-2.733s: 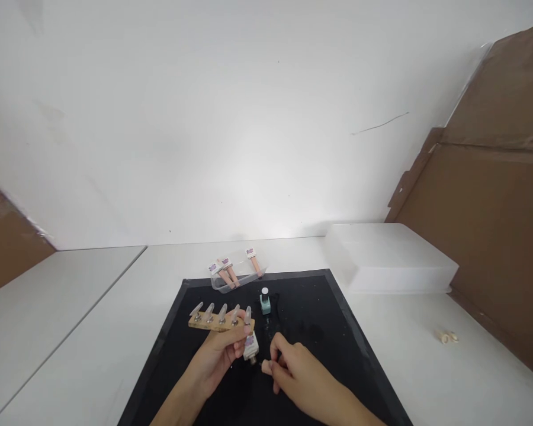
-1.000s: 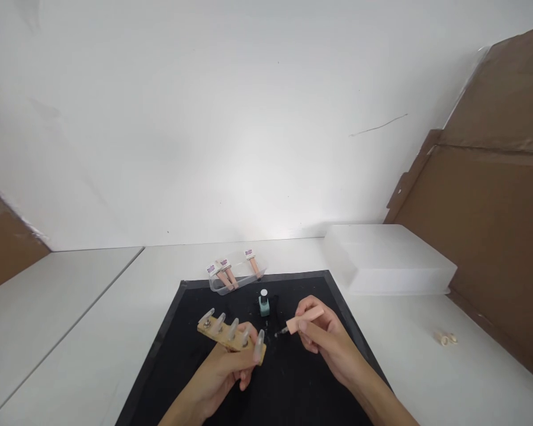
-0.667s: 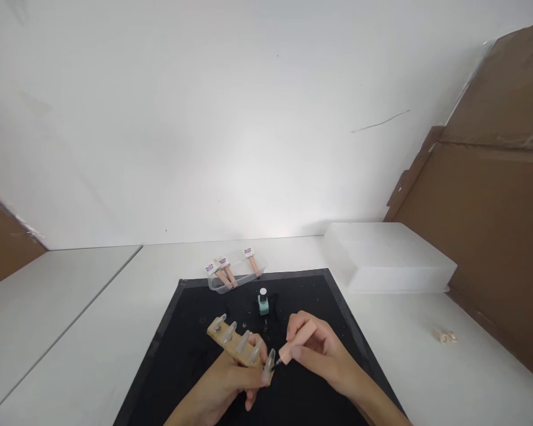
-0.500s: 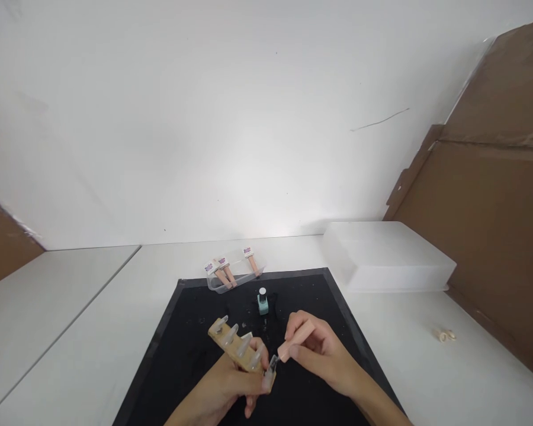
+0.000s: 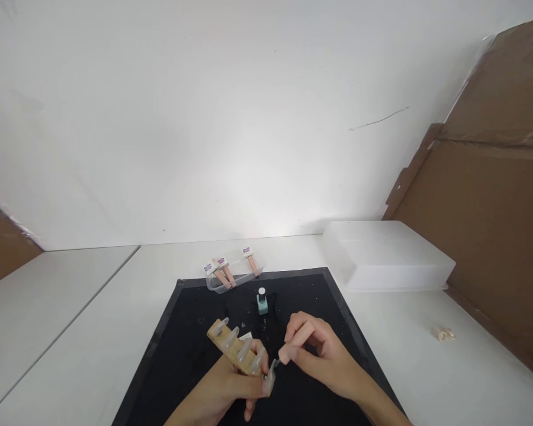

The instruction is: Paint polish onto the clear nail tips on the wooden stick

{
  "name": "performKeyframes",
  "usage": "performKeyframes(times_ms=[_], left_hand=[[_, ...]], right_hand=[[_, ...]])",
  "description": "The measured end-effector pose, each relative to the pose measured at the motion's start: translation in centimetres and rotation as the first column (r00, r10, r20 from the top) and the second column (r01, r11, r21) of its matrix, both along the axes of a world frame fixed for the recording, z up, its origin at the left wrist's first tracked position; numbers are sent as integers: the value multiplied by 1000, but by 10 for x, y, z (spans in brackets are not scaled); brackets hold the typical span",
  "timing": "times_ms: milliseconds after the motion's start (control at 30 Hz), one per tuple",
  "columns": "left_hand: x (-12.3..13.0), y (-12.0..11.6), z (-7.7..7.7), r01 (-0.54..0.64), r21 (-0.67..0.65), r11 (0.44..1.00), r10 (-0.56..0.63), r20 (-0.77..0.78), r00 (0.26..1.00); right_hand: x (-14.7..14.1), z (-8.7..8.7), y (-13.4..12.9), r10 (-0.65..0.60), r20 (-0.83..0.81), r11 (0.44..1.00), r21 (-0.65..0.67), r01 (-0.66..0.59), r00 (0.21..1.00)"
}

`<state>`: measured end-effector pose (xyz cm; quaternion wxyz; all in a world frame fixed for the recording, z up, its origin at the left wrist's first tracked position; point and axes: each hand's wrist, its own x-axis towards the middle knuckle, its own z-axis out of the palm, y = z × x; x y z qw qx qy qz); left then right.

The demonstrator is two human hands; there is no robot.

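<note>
In my left hand [image 5: 235, 381] is a wooden strip [image 5: 224, 343] carrying several clear false nail tips [image 5: 244, 349] in a slanted row. The left thumb presses by the lowest nail tip [image 5: 270, 380], nearest the other hand. My right hand [image 5: 322, 355] pinches a pink-handled applicator brush [image 5: 295, 343] between thumb and fingers. Its thin end points down-left and meets the upper end of that nail tip; whether it touches is too small to tell. Just beyond both hands, a teal nail polish bottle [image 5: 262, 303] with a black neck and white top stands upright.
A black mat [image 5: 222, 305] lies under the hands. Behind it, a clear tray [image 5: 220, 289] holds several pink sticks with white labels [image 5: 224, 269]. At right sit a white translucent box [image 5: 395, 254], small cream rings [image 5: 445, 334] and a cardboard wall [image 5: 479, 236].
The lowest nail tip and the brush have tilted slightly, with the brush's handle now more end-on. Both hands stay almost in place; the bottle and tray have not moved.
</note>
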<state>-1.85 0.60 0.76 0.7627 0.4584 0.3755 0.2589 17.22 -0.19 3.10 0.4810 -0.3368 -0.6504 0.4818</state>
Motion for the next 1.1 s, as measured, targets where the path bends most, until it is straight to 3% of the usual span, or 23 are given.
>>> performKeyframes(times_ms=[133,300,400,567,767,967,1100], left_hand=[[0,-1,1,-8,34,999,9,-36,999],[2,-1,1,-16,80,997,23,-85,996],[2,-1,-1,-11,83,996,18,-86,996],[2,-1,0,-21,89,996,31,-111,993],[7,-1,5,-17,111,994,33,-140,990],[5,-1,1,-4,140,990,24,-144,989],[4,0,-1,14,161,987,12,-157,987]], right_hand=[[2,0,1,-53,-42,998,19,54,998],[1,5,-4,53,83,996,61,-59,995],[0,5,-3,7,142,999,41,-13,990],[0,5,0,-84,66,996,39,81,994],[-2,6,-5,55,165,998,2,-56,985],[0,3,0,-81,123,997,5,81,989],[-1,6,-3,46,115,999,21,-49,992]])
